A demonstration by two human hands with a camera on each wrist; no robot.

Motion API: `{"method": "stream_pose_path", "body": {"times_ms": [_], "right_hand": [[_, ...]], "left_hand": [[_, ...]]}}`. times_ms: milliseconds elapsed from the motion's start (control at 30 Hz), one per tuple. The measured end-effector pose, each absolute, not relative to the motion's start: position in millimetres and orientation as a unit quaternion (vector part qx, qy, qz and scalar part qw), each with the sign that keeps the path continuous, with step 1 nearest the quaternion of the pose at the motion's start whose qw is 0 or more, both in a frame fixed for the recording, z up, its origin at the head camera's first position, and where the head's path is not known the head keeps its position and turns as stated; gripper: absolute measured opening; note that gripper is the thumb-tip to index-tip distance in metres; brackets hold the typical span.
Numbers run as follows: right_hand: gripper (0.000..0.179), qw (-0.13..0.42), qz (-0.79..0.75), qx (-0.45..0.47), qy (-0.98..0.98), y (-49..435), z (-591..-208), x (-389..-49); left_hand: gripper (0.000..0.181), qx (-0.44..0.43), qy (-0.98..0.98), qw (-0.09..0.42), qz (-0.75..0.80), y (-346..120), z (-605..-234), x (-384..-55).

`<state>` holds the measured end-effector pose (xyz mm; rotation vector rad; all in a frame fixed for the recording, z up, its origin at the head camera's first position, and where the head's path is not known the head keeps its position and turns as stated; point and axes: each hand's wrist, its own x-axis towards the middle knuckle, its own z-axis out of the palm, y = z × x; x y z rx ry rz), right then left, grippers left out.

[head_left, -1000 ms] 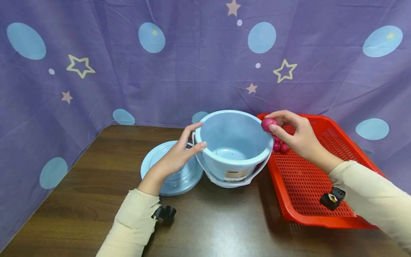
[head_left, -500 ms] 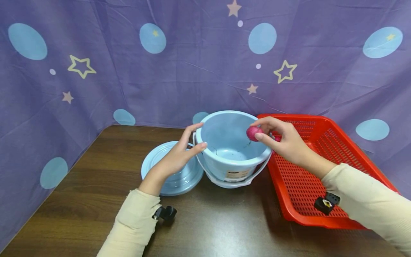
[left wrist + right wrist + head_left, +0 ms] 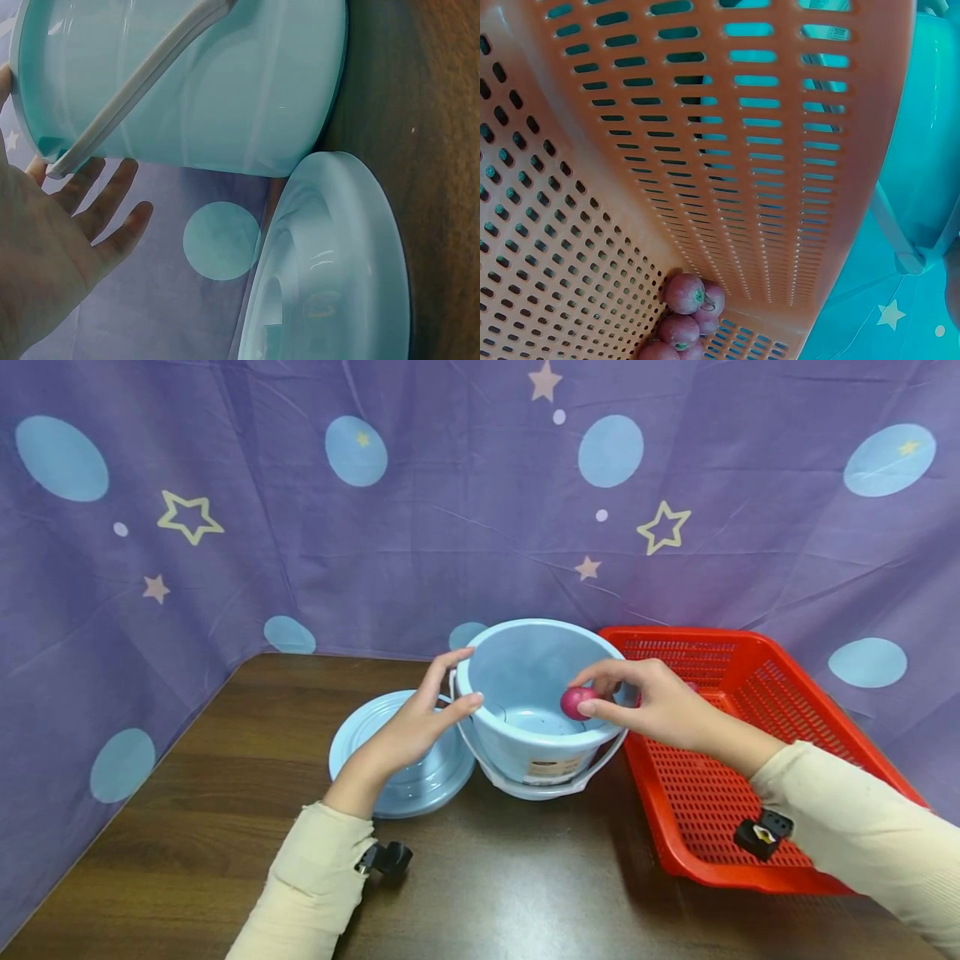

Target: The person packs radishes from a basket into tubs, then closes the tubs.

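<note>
A round pink-red radish (image 3: pixel 578 703) is pinched between the thumb and fingertips of my right hand (image 3: pixel 667 706), inside the mouth of the light blue bucket (image 3: pixel 502 747). Against the bucket's left rim my left hand (image 3: pixel 405 731) rests with thumb and index finger spread; its other fingers (image 3: pixel 112 199) stretch out near the white handle (image 3: pixel 127 97) in the left wrist view. A few thin dark strands lie inside the bucket. Several more radishes (image 3: pixel 684 294) sit clustered in a corner of the red basket, in the right wrist view.
The red perforated basket (image 3: pixel 660 827) stands right beside the bucket. A light blue lid (image 3: pixel 352 735) lies on the wooden table (image 3: pixel 225 777) to the bucket's left, partly under my left forearm. A purple curtain (image 3: pixel 480 510) hangs close behind.
My right hand has carried the radish from above the bucket's right rim leftward and down into its mouth. The left hand stays on the rim.
</note>
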<state>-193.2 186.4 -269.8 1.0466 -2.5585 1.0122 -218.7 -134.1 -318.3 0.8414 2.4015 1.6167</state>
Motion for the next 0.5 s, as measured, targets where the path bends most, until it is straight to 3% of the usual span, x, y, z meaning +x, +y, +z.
{"method": "stream_pose_path", "body": {"times_ms": [500], "right_hand": [[0.019, 0.101, 0.357, 0.353, -0.859, 186.5, -267.5, -192.3]], "left_hand": [[0.065, 0.276, 0.796, 0.065, 0.535, -134.2, -318.7, -218.6]]}}
